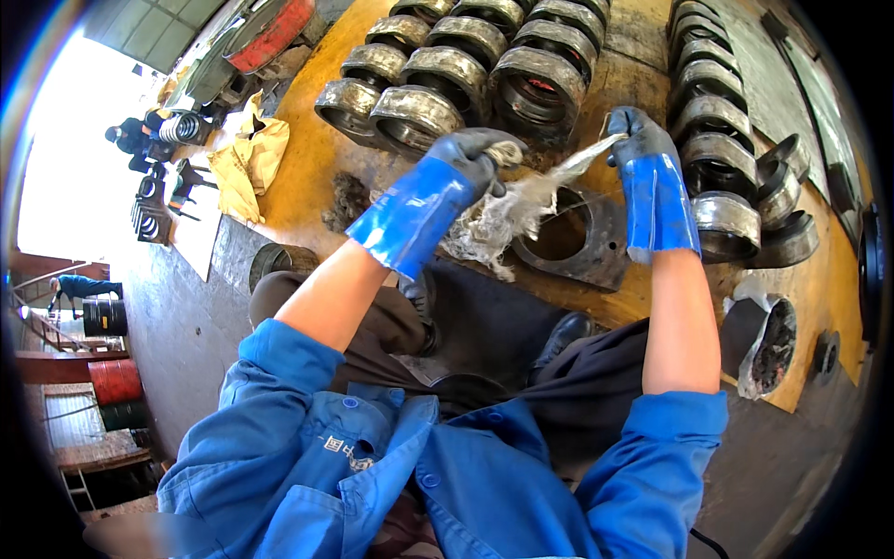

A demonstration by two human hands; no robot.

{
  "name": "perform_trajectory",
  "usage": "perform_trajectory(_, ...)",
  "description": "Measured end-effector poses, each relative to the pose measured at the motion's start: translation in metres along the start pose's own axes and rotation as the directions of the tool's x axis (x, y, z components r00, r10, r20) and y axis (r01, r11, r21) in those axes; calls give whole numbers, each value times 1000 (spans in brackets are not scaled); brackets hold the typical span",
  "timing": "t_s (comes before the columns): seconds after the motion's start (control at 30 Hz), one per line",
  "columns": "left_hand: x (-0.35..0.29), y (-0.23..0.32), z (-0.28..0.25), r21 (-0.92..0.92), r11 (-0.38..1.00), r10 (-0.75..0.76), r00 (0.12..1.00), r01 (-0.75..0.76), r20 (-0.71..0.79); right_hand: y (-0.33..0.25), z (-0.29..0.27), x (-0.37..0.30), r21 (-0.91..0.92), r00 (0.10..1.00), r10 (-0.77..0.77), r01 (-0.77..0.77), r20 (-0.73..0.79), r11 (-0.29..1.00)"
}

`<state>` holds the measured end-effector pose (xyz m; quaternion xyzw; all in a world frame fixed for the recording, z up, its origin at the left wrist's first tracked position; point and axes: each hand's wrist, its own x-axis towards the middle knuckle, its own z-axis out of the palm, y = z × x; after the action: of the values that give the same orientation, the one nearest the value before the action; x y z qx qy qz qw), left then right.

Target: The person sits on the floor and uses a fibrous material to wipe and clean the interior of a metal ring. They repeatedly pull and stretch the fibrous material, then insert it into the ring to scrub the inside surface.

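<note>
Between my hands stretches a tangle of whitish cotton waste (498, 224), its loose threads drawn out into a thin strand at the upper right. My left hand (470, 158), in a dark glove with a blue cuff, is closed around a bunched part of it. The strand's tip is pinched in the gloved fingers of my right hand (641, 135). Below the strand lies a dark metal plate (610, 259) with a large round hole, partly covered by the hanging fibres. Rows of thick metal rings (419, 114) stand just beyond my hands.
More rings (726, 224) line up at the right on the yellow-brown work surface (312, 102). A white bag (773, 349) with dark contents lies at the lower right. Dark scraps (346, 200) and yellow cloth (250, 158) are at the left. Two people are farther off at the left.
</note>
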<state>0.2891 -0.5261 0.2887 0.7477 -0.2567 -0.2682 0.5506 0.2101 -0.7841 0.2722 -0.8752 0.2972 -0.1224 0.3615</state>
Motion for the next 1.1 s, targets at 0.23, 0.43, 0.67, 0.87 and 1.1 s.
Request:
perform_trajectory(0.23, -6, -10, -35, -168, 986, -8, 1000, 5, -15, -8, -3, 6, 398, 979, 151, -193, 135, 897)
perform_trajectory(0.43, 6, 5, 8, 296, 954, -69, 995, 47, 66, -28, 3, -17, 377, 997, -64, 41, 48, 925)
perform_trajectory(0.67, 7, 13, 34, 635, 747, 18, 960, -199, 279, -20, 7, -13, 465, 970, -243, 212, 6, 859)
perform_trajectory(0.87, -3, -5, 23, 639, 753, 118, 988, -157, 103, 0, 3, 1, 216, 993, -116, 118, -25, 969)
perform_trajectory(1.1, -14, -8, 0, 694, 696, 190, 979, -183, 68, 1, 9, 15, -97, 1000, 10, -12, -15, 995)
